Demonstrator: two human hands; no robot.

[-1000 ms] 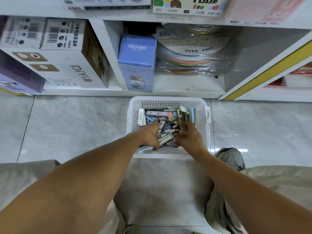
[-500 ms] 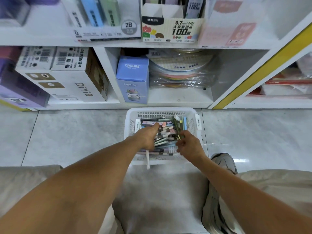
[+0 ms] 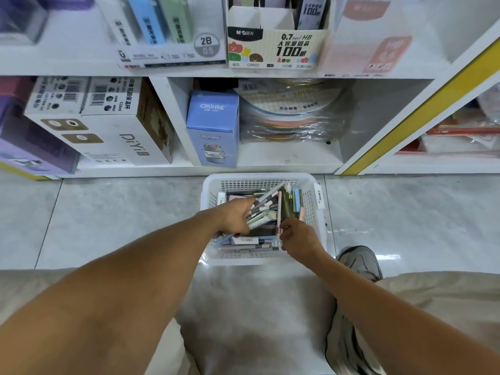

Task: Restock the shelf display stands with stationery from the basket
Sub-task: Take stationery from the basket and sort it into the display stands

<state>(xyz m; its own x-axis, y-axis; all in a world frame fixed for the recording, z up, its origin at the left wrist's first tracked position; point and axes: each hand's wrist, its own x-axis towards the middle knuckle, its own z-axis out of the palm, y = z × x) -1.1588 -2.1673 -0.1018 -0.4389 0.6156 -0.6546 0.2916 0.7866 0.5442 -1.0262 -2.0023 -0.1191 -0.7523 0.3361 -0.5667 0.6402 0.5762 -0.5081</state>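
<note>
Floor (image 3: 108, 220): I see pale grey marble-look tiles with thin dark joints; a white lattice basket (image 3: 319, 212) stands on it just before the shelf; a grey shoe (image 3: 359, 261) rests right of the basket.
Bottom shelf (image 3: 286, 158): I make out white DiYi cartons (image 3: 108, 131) and a purple box (image 3: 32, 150) in the left bay; a blue CRUHRE box (image 3: 213, 128) upright beside bagged round coloured sheets (image 3: 292, 117) in the middle bay.
Upper shelf (image 3: 59, 63): I read a 2B lead display (image 3: 173, 36), a 0.7 HB display stand (image 3: 276, 44), a pink display (image 3: 370, 44).
</note>
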